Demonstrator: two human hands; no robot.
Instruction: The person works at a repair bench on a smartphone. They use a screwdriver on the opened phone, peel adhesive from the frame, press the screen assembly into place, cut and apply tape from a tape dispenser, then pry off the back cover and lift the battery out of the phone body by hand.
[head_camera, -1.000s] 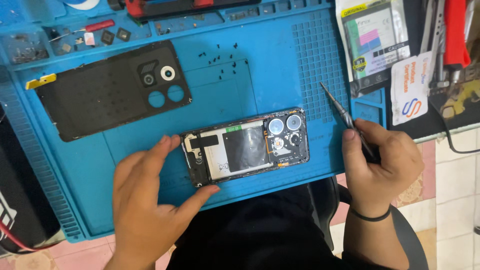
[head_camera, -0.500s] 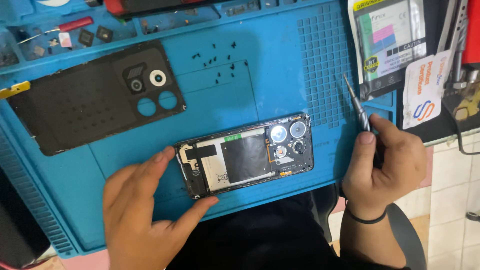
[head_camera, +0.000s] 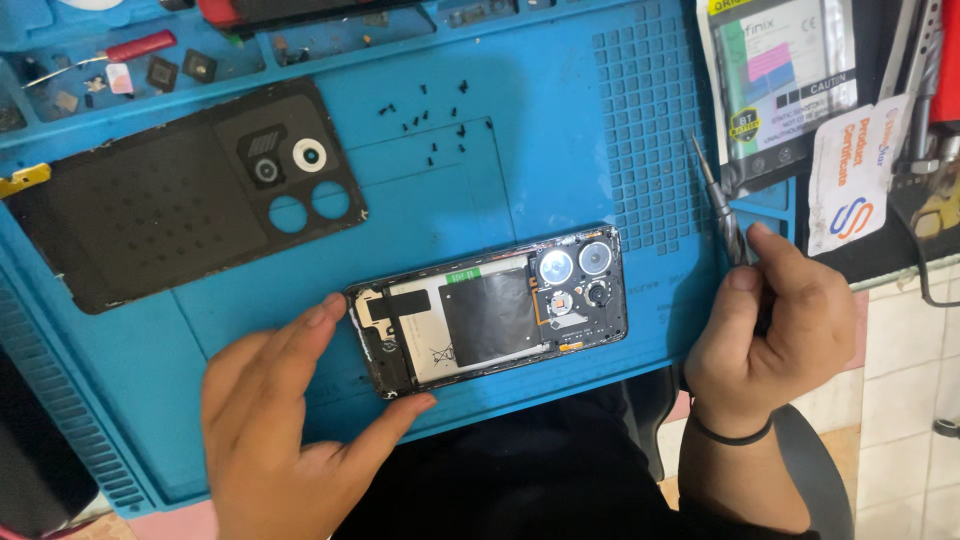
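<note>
Opened phone (head_camera: 490, 310): lies back-side up, cover removed, near the front edge of the blue work mat (head_camera: 560, 150); camera modules at its right end, dark shield plate at centre.
Left hand (head_camera: 285, 420): fingers spread, index fingertip and thumb touching the phone's left end, bracing it rather than gripping it.
Right hand (head_camera: 775, 330): closed around a slim screwdriver (head_camera: 718, 200), tip pointing up and away, held well apart from the phone.
Back cover (head_camera: 180, 200): rests inner face up on the mat, upper left.
Loose screws (head_camera: 430, 115): scattered in the open on the mat, not in a tray.
Risk, screws: a sweep of a sleeve or hand could probably scatter them, since nothing contains them.
Risk, phone: it sits close to the mat's edge and is only lightly braced; a push from the tool may slide it off.
Risk, tool: a slipping tip could scratch the exposed lenses or board.
</note>
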